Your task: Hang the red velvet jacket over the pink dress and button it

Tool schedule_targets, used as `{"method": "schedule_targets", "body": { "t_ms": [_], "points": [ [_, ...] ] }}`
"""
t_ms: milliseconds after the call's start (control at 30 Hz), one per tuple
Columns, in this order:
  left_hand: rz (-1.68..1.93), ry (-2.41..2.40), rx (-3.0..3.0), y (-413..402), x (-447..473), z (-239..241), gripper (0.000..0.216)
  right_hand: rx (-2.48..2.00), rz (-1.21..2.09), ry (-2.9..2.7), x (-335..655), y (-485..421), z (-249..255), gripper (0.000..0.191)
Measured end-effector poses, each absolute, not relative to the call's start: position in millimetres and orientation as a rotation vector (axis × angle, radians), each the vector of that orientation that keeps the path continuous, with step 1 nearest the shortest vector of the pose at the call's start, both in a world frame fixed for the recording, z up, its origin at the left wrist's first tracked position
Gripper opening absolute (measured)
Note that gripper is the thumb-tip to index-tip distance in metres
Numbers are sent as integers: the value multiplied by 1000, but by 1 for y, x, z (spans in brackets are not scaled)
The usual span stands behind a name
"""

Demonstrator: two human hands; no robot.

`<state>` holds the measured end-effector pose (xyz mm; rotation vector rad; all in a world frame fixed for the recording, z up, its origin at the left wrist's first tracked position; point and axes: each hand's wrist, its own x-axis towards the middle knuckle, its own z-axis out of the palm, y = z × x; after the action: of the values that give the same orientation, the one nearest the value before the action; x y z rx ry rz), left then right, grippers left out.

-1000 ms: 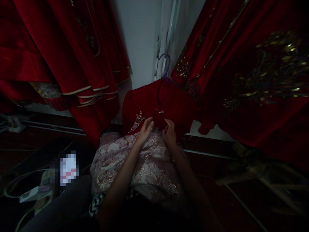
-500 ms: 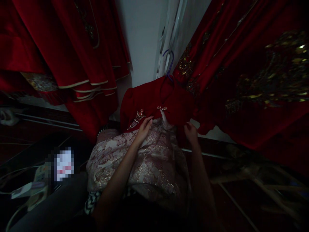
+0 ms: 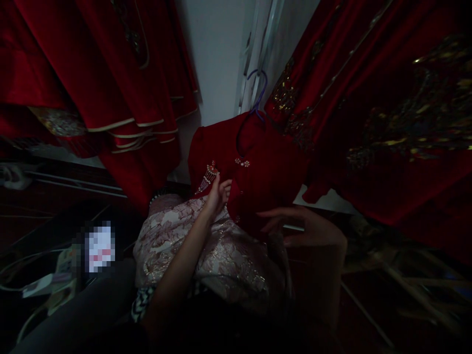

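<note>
A red jacket (image 3: 269, 169) hangs on a purple hanger (image 3: 260, 93), with a jewelled clasp (image 3: 242, 162) at the neck and a beaded tassel brooch (image 3: 208, 177) on its left side. My left hand (image 3: 218, 195) is closed on the edge of the jacket's front, just below the brooch. To the right, my right hand (image 3: 306, 226) is in the air before the jacket's lower part, fingers apart and nothing in them. Pale pink brocade cloth with a metallic sheen (image 3: 228, 255) spreads over my lap, under my left forearm.
Red garments with gold trim (image 3: 121, 98) hang at the left, and a red one with gold sequins (image 3: 368, 147) at the right. A white door (image 3: 221, 49) stands behind. Low at the left lie a blurred-out phone (image 3: 100, 248) and a power strip with cords (image 3: 62, 280).
My right hand has left the jacket's edge, come nearer and opened. My left hand has curled round the front edge, and the jacket front now hangs lower over the brocade.
</note>
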<state>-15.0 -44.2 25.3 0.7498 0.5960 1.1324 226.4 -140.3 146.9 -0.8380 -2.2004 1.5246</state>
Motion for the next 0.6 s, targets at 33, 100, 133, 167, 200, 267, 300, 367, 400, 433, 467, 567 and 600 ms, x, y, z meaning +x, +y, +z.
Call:
{"method": "schedule_targets", "body": {
  "t_ms": [33,100,133,167,200,267,300,367,400,433,467,567,600],
  "points": [
    [1139,568,721,-44,-18,28,64,-906,1459,-2190,222,-138,144,59],
    [1145,531,717,-45,-23,34,57,-1025,1309,-2123,210,-130,134,51],
    [1134,521,737,-46,-25,37,55,-1067,1226,-2064,203,-125,127,48],
    [1110,515,765,-48,-25,39,52,-1085,1161,-1986,195,-118,120,44],
    [1081,515,796,-50,-25,41,50,-1097,1107,-1912,188,-112,112,39],
    [1056,536,843,-55,-23,44,43,-1130,960,-1843,173,-99,100,35],
    [1072,559,856,-57,-22,44,39,-1144,872,-1830,166,-95,96,35],
    [1141,625,883,-60,-19,44,30,-1157,706,-1824,154,-89,90,41],
    [1174,664,910,-61,-19,44,28,-1154,654,-1826,149,-88,89,42],
    [1196,701,956,-61,-19,45,27,-1147,629,-1831,146,-88,88,41],
    [1207,733,1015,-61,-19,45,27,-1140,627,-1840,143,-88,87,38],
    [1246,807,1192,-60,-22,48,29,-1123,691,-1848,137,-89,83,30],
    [1263,825,1234,-59,-23,49,28,-1118,721,-1840,136,-89,82,29]
  ]
}}
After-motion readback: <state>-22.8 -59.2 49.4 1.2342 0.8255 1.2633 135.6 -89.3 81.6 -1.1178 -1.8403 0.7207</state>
